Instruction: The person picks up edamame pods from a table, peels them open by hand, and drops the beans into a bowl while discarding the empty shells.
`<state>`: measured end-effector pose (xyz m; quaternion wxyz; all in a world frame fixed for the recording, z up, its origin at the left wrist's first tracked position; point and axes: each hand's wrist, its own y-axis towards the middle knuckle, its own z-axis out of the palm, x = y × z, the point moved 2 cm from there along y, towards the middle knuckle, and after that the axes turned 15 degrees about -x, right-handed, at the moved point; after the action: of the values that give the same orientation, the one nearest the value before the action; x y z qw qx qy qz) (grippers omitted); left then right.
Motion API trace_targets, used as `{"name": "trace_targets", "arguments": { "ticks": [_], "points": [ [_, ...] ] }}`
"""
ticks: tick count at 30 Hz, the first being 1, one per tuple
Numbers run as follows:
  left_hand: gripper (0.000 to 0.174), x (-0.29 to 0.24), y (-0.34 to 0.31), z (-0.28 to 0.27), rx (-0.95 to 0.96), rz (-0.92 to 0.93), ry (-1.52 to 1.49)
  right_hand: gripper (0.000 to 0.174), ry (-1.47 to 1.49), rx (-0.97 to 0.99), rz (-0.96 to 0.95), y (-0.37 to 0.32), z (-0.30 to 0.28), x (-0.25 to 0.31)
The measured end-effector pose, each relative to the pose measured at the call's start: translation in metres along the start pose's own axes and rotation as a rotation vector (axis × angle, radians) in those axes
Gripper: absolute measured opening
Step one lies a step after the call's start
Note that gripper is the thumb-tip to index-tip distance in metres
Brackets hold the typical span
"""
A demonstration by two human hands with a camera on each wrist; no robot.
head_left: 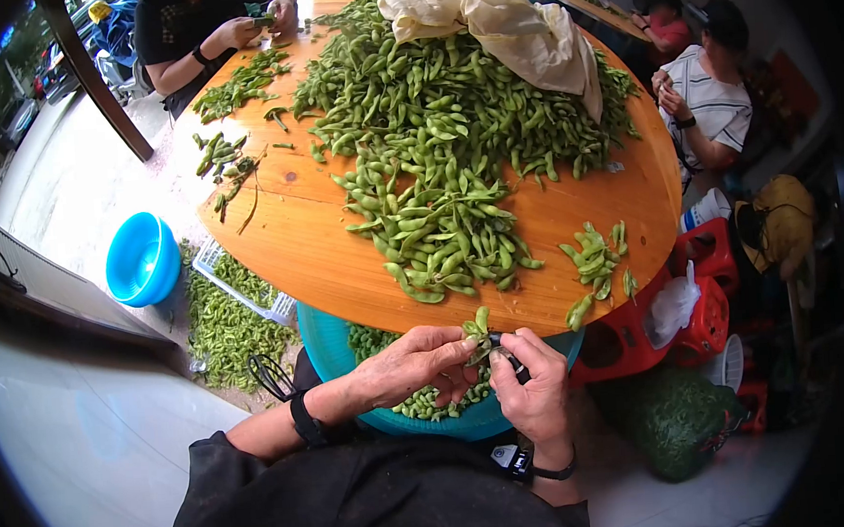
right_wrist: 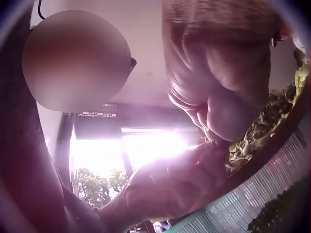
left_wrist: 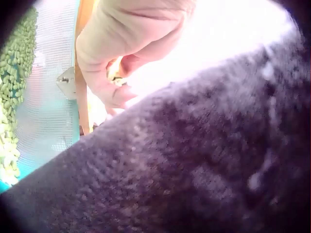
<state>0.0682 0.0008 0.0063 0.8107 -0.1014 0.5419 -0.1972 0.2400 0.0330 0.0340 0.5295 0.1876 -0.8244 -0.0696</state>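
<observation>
My left hand [head_left: 426,362] pinches a few green soybean pods [head_left: 478,326] between thumb and fingers at the table's near edge. Close beside it, my right hand [head_left: 536,388] grips a small black-handled tool [head_left: 516,366], its tip against the pods; I cannot tell what kind of tool it is. Beneath both hands stands a turquoise basin [head_left: 326,351] with loose light-green beans [head_left: 431,405] inside. In the left wrist view, the left hand [left_wrist: 131,36] curls its fingers, while a dark sleeve hides much of the scene. The right wrist view shows both hands meeting near the table rim.
A big heap of soybean pods [head_left: 434,147] covers the wooden table [head_left: 290,243], with a cream cloth [head_left: 524,35] on top. A smaller pile [head_left: 594,258] lies at right. Red stools [head_left: 706,319], a blue basin [head_left: 142,259] and a white crate [head_left: 250,291] stand around. Other people sit nearby.
</observation>
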Motion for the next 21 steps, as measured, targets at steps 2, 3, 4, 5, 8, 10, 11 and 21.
{"name": "trace_targets", "arguments": {
  "ticks": [2, 3, 4, 5, 8, 10, 11, 21],
  "points": [
    [0.024, 0.004, -0.001, 0.002, -0.038, -0.046, -0.125, 0.015, -0.031, -0.021, -0.038, 0.000, 0.002, 0.011],
    [0.024, 0.006, -0.002, 0.001, -0.039, -0.047, -0.126, 0.016, -0.061, -0.041, -0.077, 0.000, 0.002, 0.017],
    [0.022, 0.009, -0.002, 0.000, -0.041, -0.043, -0.141, 0.015, -0.086, -0.051, -0.127, 0.001, 0.003, 0.020],
    [0.021, 0.012, -0.001, -0.001, -0.044, -0.039, -0.155, 0.015, -0.085, -0.050, -0.128, 0.001, 0.003, 0.019],
    [0.021, 0.020, 0.002, 0.000, -0.164, -0.116, -0.259, 0.014, -0.021, -0.023, -0.028, 0.001, 0.003, 0.008],
    [0.021, 0.018, 0.003, 0.001, -0.143, -0.137, -0.287, 0.014, 0.020, 0.009, 0.028, 0.001, 0.002, 0.002],
    [0.021, 0.018, 0.003, 0.001, -0.122, -0.157, -0.315, 0.014, 0.020, 0.010, 0.028, 0.001, 0.002, 0.001],
    [0.023, 0.010, -0.013, -0.009, 0.252, 0.427, 0.583, 0.017, -0.412, -0.335, -0.049, 0.031, -0.070, -0.007]
  ]
}}
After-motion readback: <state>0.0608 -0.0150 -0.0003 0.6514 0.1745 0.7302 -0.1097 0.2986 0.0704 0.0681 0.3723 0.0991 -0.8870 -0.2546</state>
